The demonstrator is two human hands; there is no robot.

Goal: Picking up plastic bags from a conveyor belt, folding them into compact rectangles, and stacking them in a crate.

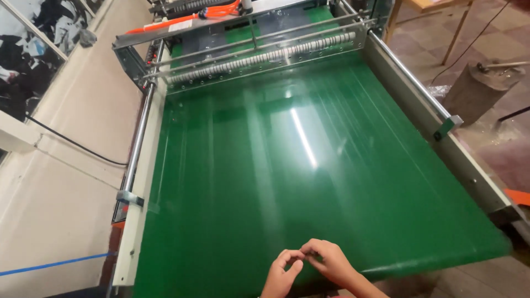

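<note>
A wide green conveyor belt (287,165) runs away from me, with a thin clear plastic film lying on it that shows only as glare. My left hand (281,273) and my right hand (331,260) meet at the belt's near edge, fingertips pinched together where the two hands touch. Whether they pinch the film's edge or some small thing I cannot tell. At the far end of the belt sits a metal roller bar (259,58) with a row of small wheels.
White metal side rails (141,187) border the belt on the left and the right rail (441,132) on the right. An orange hose (221,11) lies on the machine at the back. A black cable (72,143) runs along the left wall. Wooden legs (458,33) and a grey block (480,88) stand at the right.
</note>
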